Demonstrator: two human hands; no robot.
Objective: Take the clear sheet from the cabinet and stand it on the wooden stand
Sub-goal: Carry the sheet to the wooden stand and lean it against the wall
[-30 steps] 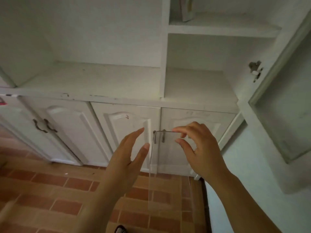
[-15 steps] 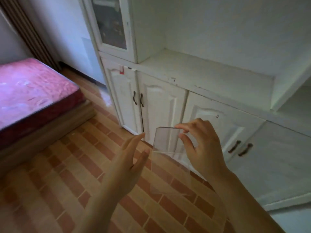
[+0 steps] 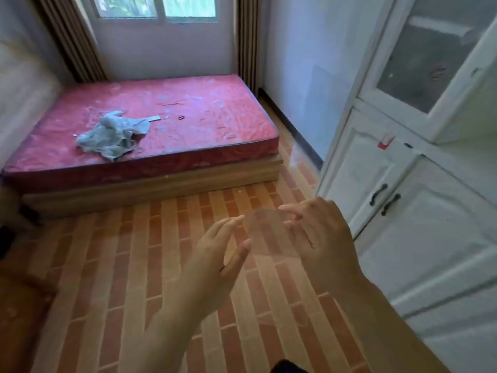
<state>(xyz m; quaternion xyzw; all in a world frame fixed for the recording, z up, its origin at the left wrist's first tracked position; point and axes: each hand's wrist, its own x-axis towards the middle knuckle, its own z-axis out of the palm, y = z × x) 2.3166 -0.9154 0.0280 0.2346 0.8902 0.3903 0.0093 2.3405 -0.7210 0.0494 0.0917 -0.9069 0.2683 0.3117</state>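
Observation:
A clear sheet [image 3: 265,235] with rounded corners hangs in front of me over the brick-patterned floor. My right hand [image 3: 320,235] pinches its upper right edge between thumb and fingers. To the left, my left hand [image 3: 223,251] is flat with fingers apart, its fingertips near the sheet's left edge; I cannot tell if it touches. The white cabinet [image 3: 419,189] stands at the right with its lower doors closed. No wooden stand is in view.
A bed with a pink mattress [image 3: 150,125] lies ahead at the left under a window, a grey cloth [image 3: 113,134] crumpled on it. Brown furniture [image 3: 18,313] sits at the lower left edge. Brick-patterned floor [image 3: 134,265] spreads between the bed and the cabinet.
The view has swung left from the cabinet shelves toward the bed and window. Both hands and the sheet kept their hold and spacing as they turned away from the cabinet.

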